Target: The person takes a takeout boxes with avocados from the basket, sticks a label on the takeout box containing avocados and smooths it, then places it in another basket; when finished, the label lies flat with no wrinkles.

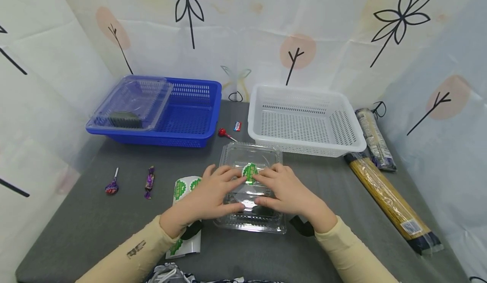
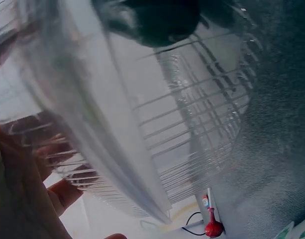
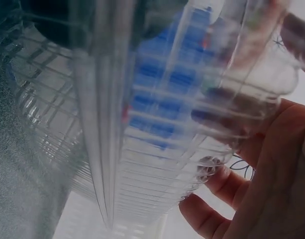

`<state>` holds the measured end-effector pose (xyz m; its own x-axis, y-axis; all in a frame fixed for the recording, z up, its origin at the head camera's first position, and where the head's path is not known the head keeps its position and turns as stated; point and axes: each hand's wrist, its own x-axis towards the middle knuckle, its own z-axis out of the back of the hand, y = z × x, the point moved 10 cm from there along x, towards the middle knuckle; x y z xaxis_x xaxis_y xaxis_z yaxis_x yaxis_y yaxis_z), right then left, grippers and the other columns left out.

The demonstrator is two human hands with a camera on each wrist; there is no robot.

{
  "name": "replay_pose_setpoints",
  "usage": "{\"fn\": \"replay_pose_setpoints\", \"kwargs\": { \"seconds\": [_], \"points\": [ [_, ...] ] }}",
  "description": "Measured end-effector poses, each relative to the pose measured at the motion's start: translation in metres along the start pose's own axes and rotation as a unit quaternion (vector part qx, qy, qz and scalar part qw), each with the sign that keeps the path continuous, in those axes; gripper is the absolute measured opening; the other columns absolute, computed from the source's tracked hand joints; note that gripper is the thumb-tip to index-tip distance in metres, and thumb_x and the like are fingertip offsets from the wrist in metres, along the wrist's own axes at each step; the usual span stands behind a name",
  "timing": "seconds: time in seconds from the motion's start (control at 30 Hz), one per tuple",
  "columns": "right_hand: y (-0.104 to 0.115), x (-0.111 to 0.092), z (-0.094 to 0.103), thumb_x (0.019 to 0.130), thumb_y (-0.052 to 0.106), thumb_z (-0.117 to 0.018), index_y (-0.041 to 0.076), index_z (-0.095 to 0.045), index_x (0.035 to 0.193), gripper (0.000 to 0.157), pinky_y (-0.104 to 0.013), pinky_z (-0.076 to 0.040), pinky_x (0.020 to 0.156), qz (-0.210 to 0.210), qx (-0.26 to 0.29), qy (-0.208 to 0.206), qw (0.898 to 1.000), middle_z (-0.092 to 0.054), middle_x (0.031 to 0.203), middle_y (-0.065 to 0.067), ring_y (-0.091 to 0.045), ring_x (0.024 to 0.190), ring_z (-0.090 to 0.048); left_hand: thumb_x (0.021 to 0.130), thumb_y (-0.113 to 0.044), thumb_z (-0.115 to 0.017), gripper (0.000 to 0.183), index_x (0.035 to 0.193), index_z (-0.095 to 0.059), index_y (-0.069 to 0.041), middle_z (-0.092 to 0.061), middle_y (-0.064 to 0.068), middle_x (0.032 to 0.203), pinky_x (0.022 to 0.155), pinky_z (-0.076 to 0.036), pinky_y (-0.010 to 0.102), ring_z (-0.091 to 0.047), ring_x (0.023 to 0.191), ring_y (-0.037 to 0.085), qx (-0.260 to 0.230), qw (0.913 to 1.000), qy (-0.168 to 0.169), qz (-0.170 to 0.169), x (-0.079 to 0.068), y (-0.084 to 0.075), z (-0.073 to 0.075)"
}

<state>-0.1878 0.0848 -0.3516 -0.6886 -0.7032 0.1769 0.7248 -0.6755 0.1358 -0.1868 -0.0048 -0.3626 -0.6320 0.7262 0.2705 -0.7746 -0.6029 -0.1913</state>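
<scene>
A clear plastic clamshell container point(image 1: 251, 228) lies closed on the grey table in front of the person. On its lid is a round green and white sticker point(image 1: 249, 173). The left hand point(image 1: 218, 192) rests on the lid from the left, its fingertips at the sticker's edge. From the other side the right hand point(image 1: 287, 190) touches the sticker with loosely extended fingers, thumb on the lid. Both wrist views show the container's ribbed clear wall point(image 2: 192, 124) up close. Something dark shows through the lid; what it is I cannot tell. Beside the left forearm lies a sheet of the same stickers point(image 1: 192, 249).
A blue basket point(image 1: 152, 139) at back left holds another clear container point(image 1: 152, 92). At back right stands a white basket point(image 1: 304, 146). Spaghetti packs point(image 1: 388, 194) lie right. Lollipops point(image 1: 112, 187) point(image 1: 222, 132), a purple-wrapped candy point(image 1: 150, 182) and a small red-blue candy point(image 1: 237, 126) lie around.
</scene>
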Motion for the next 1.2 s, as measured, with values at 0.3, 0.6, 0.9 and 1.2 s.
{"fn": "replay_pose_setpoints", "kwargs": {
  "seconds": [0.3, 0.6, 0.9, 1.2],
  "points": [
    [0.002, -0.001, -0.009, 0.079, 0.066, -0.035, 0.019, -0.045, 0.128, 0.069, -0.045, -0.028, 0.091, -0.004, -0.016, 0.027, 1.0, -0.043, 0.128, 0.0, -0.025, 0.116, -0.033, 0.075, -0.065, -0.046, 0.068, 0.127, -0.046, -0.022, -0.035, 0.0, 0.134, 0.09, -0.015, 0.068, -0.022, 0.126, 0.025, 0.005, 0.9998, 0.019, 0.006, -0.001, 0.001, -0.008],
    [0.001, -0.004, -0.011, 0.079, 0.058, -0.045, 0.022, -0.043, 0.129, 0.062, -0.047, -0.022, 0.097, 0.007, -0.029, 0.031, 0.999, -0.038, 0.134, 0.008, -0.024, 0.125, -0.027, 0.076, -0.062, -0.046, 0.065, 0.127, -0.045, -0.023, -0.039, -0.005, 0.132, 0.09, -0.009, 0.069, -0.019, 0.129, 0.021, -0.003, 0.9999, 0.012, 0.009, -0.004, 0.005, -0.009],
    [-0.006, -0.009, -0.01, 0.08, 0.061, -0.04, 0.023, -0.045, 0.128, 0.062, -0.046, -0.025, 0.096, -0.006, -0.012, 0.022, 1.0, -0.041, 0.132, 0.008, -0.025, 0.124, -0.03, 0.077, -0.064, -0.043, 0.064, 0.125, -0.048, -0.022, -0.042, -0.005, 0.129, 0.089, -0.011, 0.07, -0.023, 0.127, 0.022, -0.005, 1.0, -0.006, 0.004, -0.006, 0.006, -0.007],
    [-0.028, -0.02, 0.012, 0.079, 0.041, -0.059, 0.01, -0.057, 0.112, 0.046, -0.045, -0.032, 0.093, -0.034, 0.075, -0.082, 0.993, -0.051, 0.121, -0.007, -0.025, 0.116, -0.039, 0.076, -0.052, -0.055, 0.052, 0.115, -0.054, -0.017, -0.04, 0.004, 0.128, 0.09, -0.015, 0.067, -0.024, 0.127, 0.026, -0.071, 0.9956, -0.06, 0.009, -0.011, 0.011, 0.002]
  ]
}}
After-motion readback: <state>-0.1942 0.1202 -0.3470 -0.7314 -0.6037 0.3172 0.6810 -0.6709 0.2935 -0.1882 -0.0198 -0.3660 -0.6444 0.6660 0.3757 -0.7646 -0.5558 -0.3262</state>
